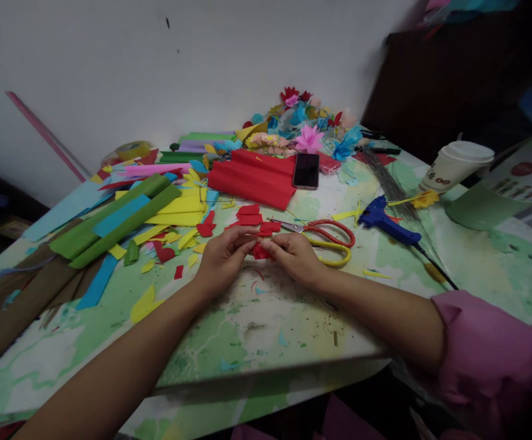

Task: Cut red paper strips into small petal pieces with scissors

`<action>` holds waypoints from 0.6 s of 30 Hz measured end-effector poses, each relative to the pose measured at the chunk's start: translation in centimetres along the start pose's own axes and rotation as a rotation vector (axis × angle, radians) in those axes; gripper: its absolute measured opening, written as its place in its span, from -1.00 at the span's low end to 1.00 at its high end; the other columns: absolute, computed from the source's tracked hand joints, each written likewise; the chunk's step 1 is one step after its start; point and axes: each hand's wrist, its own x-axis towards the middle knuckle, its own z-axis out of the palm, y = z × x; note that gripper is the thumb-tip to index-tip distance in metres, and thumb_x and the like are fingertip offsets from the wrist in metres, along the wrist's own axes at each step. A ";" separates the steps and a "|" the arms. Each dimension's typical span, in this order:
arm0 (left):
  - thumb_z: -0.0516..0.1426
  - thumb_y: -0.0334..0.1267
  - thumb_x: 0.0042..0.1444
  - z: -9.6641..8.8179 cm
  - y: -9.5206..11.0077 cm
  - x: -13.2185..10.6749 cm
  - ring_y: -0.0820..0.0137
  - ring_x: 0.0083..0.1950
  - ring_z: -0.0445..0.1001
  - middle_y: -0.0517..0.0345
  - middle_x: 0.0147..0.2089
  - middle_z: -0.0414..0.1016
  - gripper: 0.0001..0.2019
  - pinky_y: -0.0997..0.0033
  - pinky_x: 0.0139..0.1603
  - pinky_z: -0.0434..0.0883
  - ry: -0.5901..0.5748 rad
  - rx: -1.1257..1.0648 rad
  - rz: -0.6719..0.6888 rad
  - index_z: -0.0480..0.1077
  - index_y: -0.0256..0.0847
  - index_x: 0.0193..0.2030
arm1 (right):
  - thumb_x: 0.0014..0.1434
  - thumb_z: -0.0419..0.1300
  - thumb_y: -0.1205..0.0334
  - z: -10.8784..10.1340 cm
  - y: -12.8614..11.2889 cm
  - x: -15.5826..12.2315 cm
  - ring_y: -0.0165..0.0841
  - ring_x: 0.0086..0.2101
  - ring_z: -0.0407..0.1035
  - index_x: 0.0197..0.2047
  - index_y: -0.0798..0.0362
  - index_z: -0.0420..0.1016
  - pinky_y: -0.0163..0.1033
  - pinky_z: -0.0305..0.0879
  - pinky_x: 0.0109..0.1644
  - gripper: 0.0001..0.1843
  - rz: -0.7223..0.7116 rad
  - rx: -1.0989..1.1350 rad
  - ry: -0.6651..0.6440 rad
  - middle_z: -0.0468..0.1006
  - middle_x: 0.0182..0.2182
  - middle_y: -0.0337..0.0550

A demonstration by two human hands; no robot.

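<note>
Near the middle of the table, my left hand (226, 255) and my right hand (294, 255) meet with thumbs and fingers pinched on a small piece of red crepe paper (261, 251). My fingers cover part of its shape. Several cut red paper pieces (249, 214) lie just beyond my fingertips. A pair of scissors (323, 231) with one red and one yellow handle rests beside my right hand, its blades pointing left. A large folded red crepe sheet (252, 177) lies farther back.
A blue glue gun (389, 223) and a white lidded cup (456, 164) stand at the right. A phone (306, 170) lies on the red sheet's edge. Green crepe rolls (114, 220) and yellow paper (178, 208) fill the left. Paper flowers (309, 139) are heaped at the back.
</note>
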 end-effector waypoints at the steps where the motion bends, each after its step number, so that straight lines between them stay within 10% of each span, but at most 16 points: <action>1: 0.21 -0.28 0.06 0.0 0.0 0.1 0.36 -0.23 0.55 0.09 -0.21 0.57 -0.77 0.40 -0.18 0.47 -0.004 -0.025 -0.017 0.46 -0.18 -0.11 | 0.26 0.04 0.05 0.0 0.0 0.0 -0.50 -0.57 0.10 -0.62 0.08 0.26 -0.32 -0.04 -0.46 -0.54 -0.002 -0.015 0.004 0.21 -0.66 -0.33; 18: 0.31 -0.25 -0.09 0.5 0.5 0.7 0.56 -0.55 0.40 0.25 -0.50 0.49 -0.78 0.56 -0.46 0.39 0.034 -0.341 -0.263 0.47 -0.27 -0.29 | 0.20 0.05 0.01 -0.3 0.0 -0.1 -0.46 -0.52 0.19 -0.50 0.09 0.36 -0.33 0.06 -0.44 -0.63 0.025 0.157 0.024 0.33 -0.59 -0.28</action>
